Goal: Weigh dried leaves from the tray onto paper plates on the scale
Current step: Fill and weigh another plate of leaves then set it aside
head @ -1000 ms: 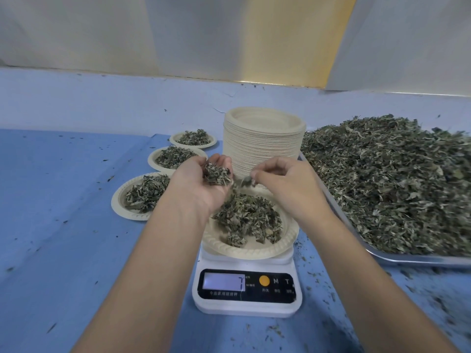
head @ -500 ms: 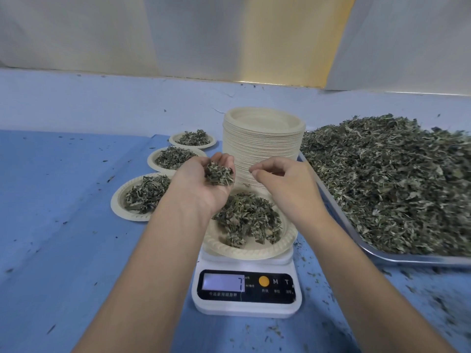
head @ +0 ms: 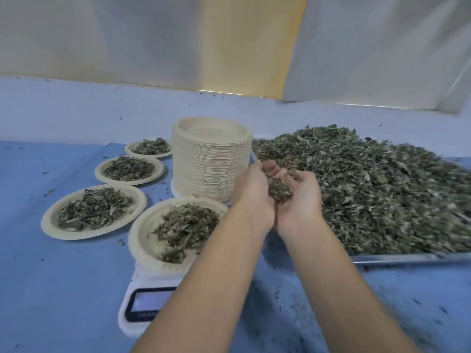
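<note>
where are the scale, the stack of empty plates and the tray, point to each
scale (head: 149,300), head view, on its display screen
stack of empty plates (head: 209,171), head view, on the stack's ribbed side
tray (head: 407,258), head view, on its metal front rim

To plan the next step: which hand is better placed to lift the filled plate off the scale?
Left. The left hand is nearer that plate; the right hand hangs over the tray. Both cup leaves now.
</note>
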Available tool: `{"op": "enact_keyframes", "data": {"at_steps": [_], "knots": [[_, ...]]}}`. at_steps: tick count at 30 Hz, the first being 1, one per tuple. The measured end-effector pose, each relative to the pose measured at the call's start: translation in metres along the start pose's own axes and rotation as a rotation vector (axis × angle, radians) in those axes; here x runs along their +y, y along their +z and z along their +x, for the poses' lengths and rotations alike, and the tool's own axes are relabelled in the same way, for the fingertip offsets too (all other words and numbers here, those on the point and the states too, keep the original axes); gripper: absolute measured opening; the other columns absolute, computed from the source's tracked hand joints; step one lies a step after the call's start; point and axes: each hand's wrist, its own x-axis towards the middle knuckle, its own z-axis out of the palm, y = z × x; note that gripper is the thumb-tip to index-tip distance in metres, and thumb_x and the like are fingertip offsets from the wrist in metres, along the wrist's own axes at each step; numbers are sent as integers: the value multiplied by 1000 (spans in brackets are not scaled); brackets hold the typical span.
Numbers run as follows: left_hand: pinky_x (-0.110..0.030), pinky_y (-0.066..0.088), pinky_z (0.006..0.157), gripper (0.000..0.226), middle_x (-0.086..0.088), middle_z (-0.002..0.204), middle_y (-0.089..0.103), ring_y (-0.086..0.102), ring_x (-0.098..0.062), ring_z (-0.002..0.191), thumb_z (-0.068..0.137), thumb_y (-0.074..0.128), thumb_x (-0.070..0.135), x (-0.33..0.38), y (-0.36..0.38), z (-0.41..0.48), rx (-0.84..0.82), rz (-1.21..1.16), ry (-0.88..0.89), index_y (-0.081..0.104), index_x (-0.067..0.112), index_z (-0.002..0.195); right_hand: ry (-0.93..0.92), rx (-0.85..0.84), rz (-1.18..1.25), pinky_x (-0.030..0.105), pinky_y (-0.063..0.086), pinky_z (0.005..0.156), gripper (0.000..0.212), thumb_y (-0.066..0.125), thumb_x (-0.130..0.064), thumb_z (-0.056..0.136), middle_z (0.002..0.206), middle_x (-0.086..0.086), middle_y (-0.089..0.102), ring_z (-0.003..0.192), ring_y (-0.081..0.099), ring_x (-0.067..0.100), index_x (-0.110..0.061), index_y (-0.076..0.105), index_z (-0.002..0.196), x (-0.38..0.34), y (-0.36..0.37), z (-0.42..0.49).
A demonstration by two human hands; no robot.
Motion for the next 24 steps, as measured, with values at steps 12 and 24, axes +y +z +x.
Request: {"op": "enact_keyframes", "data": {"at_steps": [12, 24], "knots": [[-31, 15, 113, 52, -4, 140, 50, 34, -13, 136, 100, 25, 49, -45, 4, 10, -236, 691, -6, 58, 16, 123, -344, 295, -391, 18, 44, 78, 28, 42, -10, 94, 109, 7, 68, 99, 63, 14, -9, 68, 103, -38, -48, 14], [-33, 40, 106, 35, -5, 128, 61, 56, -12, 117, 101, 37, 31, -28, -1, -6, -241, 675, 126, 59, 12, 122, -496, 165, -462, 10, 52, 73, 39, 40, 16, 86, 98, 2, 68, 86, 64, 5, -10, 65, 102, -23, -39, 7]]}}
